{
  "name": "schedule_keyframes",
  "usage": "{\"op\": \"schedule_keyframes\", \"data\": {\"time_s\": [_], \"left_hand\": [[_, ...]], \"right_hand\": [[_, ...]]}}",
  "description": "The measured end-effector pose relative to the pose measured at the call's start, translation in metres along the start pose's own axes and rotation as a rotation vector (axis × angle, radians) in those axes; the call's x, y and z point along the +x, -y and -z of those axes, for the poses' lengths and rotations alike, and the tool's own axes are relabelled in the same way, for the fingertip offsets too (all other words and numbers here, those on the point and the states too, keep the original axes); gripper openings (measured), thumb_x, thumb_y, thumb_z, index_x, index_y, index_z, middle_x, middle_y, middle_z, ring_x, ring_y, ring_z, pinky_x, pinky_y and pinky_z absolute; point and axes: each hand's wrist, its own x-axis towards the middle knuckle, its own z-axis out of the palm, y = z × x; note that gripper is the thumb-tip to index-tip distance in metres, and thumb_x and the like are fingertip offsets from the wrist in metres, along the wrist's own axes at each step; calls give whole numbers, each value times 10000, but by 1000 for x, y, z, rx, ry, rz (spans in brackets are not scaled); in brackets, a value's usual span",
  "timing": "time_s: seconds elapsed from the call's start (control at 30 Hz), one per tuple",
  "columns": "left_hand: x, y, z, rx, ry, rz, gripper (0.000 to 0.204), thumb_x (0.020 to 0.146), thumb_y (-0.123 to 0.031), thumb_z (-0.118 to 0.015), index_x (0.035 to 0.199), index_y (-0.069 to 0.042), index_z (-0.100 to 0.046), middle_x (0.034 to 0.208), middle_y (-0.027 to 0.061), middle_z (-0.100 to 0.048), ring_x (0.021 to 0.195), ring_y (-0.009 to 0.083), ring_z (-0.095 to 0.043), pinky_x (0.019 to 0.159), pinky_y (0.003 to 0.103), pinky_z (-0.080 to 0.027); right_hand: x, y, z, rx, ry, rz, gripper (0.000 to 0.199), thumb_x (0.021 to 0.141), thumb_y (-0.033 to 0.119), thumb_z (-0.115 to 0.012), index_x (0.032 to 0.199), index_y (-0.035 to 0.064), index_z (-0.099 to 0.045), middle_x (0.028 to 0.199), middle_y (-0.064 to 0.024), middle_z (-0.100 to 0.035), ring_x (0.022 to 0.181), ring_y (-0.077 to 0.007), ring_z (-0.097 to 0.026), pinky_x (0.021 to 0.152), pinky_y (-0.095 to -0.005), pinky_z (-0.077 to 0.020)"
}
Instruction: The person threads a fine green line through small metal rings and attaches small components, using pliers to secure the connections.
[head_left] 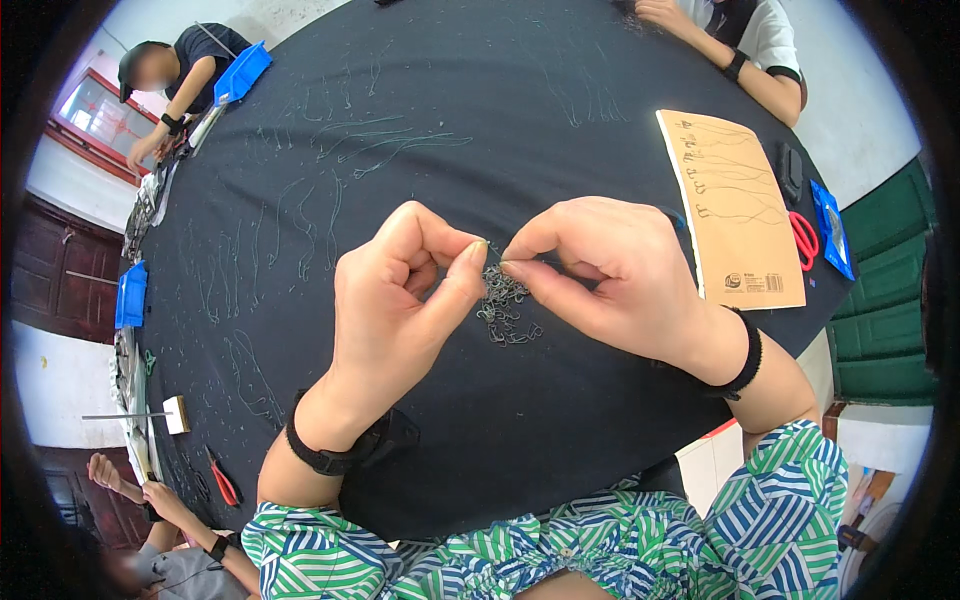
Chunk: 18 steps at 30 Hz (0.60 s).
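Above the black-covered table, my left hand (395,290) is closed in a pinch, thumb against forefinger. A tiny greenish bit shows at its fingertips, too small to name. Just to the right, my right hand (615,275) pinches in the same way, its fingertips almost meeting the left ones. What it holds is hidden between thumb and finger. Under the fingertips, a small heap of bent dark metal hooks (505,305) lies on the cloth, partly covered by the hands. Several thin green threads (390,145) lie in loose lines and loops farther off and to the left.
To the right lies a tan cardboard sheet (745,240) with hooks and strands on it, beside red-handled scissors (803,240), a blue packet (832,228) and a black case (790,172). Red-handled pliers (224,480) lie near left. Other people work around the table's edge (650,430).
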Motion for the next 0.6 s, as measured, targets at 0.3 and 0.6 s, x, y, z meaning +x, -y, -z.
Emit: {"op": "schedule_keyframes", "data": {"time_s": [0.3, 0.6], "left_hand": [[-3, -8, -1, 48, 150, 74, 107, 903, -31, -652, 846, 1, -567, 654, 2, -624, 575, -13, -526, 491, 166, -371], [-1, -6, 2, -19, 109, 20, 112, 935, -31, -619, 856, -4, -544, 666, 10, -618, 575, -9, -532, 493, 160, -378]], "right_hand": [[5, -9, 7, 158, 54, -138, 85, 866, 90, -686, 898, 36, -629, 660, -13, -538, 574, -124, -490, 525, -267, -381], [-4, -18, -16, 793, 177, -509, 128, 959, 127, -625, 892, 46, -552, 768, 52, -539, 675, 0, -455, 576, -179, -361]]}}
